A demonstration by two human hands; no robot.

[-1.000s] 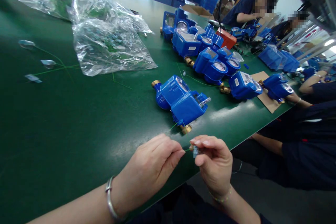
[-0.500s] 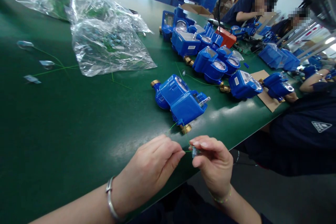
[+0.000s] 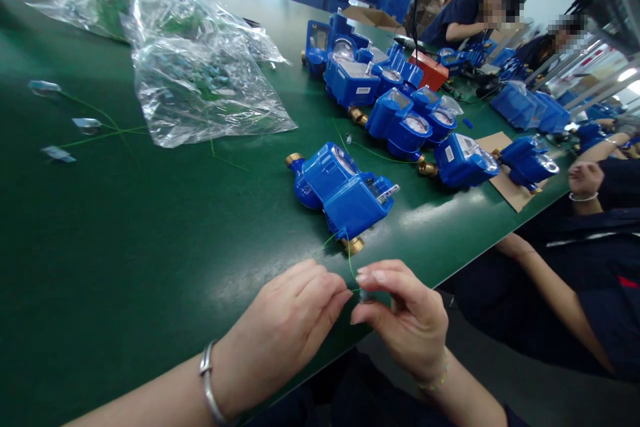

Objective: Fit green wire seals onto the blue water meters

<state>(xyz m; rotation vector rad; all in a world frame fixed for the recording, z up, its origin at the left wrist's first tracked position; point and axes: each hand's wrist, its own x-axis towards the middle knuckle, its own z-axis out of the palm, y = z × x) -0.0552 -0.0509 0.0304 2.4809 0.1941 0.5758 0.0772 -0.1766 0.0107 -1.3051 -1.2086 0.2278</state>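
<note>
1. Reaching in from the near left, the left hand (image 3: 290, 330) lies back upward, thumb and forefinger pinching the green wire (image 3: 349, 257).
2. Beyond it, the blue meter (image 3: 345, 193) lies on the desk (image 3: 165, 247), the wire attached near its brass end (image 3: 354, 245).
3. To the right, the right hand (image 3: 410, 320) curls, holding the small tag (image 3: 364, 295) between thumb and fingers.
4. Since earlier, its fingertips have shifted left, hiding more tag; farther right, a co-worker's hand (image 3: 586, 179) now shows apart from another meter (image 3: 523, 159).
</note>
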